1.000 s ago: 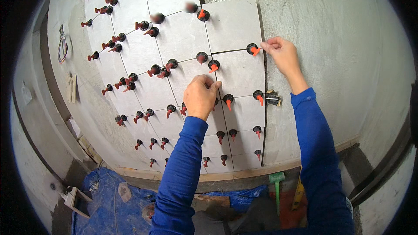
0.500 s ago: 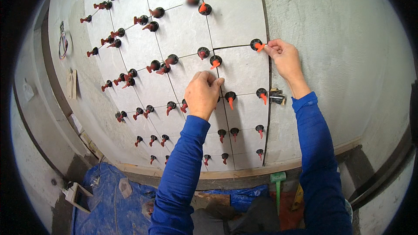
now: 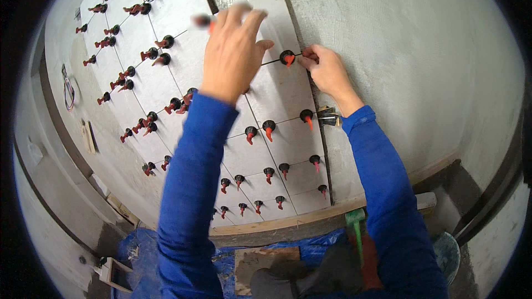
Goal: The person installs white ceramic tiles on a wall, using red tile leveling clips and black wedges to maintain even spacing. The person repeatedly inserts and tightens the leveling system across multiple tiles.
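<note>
Pale grey wall tiles (image 3: 277, 91) carry tile-levelling clips with black round bases and red or orange handles. My left hand (image 3: 230, 50) is raised in front of the upper right tile (image 3: 276, 14), fingers spread and holding nothing. It hides part of the joints and clips behind it. My right hand (image 3: 330, 75) is at the tiles' right edge, thumb and forefinger pinched beside an orange-handled levelling clip (image 3: 287, 57) in the joint. Whatever is between those fingertips is too small to make out. Lower on that edge sits another levelling clip (image 3: 306, 116).
Bare plaster wall (image 3: 399, 61) lies right of the tiles. A wall box (image 3: 328, 116) with wires is by the tile edge. Below are a wooden batten (image 3: 266, 225), a green mallet (image 3: 356, 218), a blue sheet (image 3: 316, 246), a board (image 3: 255, 266) and a bucket (image 3: 446, 254).
My left hand has lifted from the lower joint to the upper tile and its fingers have spread. My right hand stays beside the same clip. The whole view has shifted, with the tiles further left.
</note>
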Demonstrator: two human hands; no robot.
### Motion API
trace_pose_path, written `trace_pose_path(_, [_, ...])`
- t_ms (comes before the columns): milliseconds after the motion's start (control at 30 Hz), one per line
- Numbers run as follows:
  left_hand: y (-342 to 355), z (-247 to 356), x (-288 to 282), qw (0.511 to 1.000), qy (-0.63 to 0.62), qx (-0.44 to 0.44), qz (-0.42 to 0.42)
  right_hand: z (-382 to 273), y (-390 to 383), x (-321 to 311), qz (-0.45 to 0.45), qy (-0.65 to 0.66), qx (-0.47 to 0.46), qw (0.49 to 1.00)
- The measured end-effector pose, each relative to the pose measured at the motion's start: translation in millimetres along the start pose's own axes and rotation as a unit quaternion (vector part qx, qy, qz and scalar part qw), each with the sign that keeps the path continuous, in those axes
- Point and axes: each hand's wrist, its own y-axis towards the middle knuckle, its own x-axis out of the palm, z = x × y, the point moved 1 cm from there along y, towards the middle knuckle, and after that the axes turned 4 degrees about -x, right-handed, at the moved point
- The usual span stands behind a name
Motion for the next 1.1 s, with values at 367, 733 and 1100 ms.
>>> trace_pose_path(367, [24.9,-24.4,69.1,0.984,0.139,0.027,-0.109,-2.1,-2.5,-1.0,0.011,0.0,0.01,1.0])
trace_pose_path(733, [19.2,-26.8,74.7,0.986,0.147,0.049,-0.061,2.6,-1.7,2.9,0.023,0.011,-0.013,1.0])
trace_pose_path(1100, [22.4,-23.4,67.9,0.987,0.132,0.069,-0.068,8.6,-1.8,5.8,0.031,-0.005,-0.033,0.999])
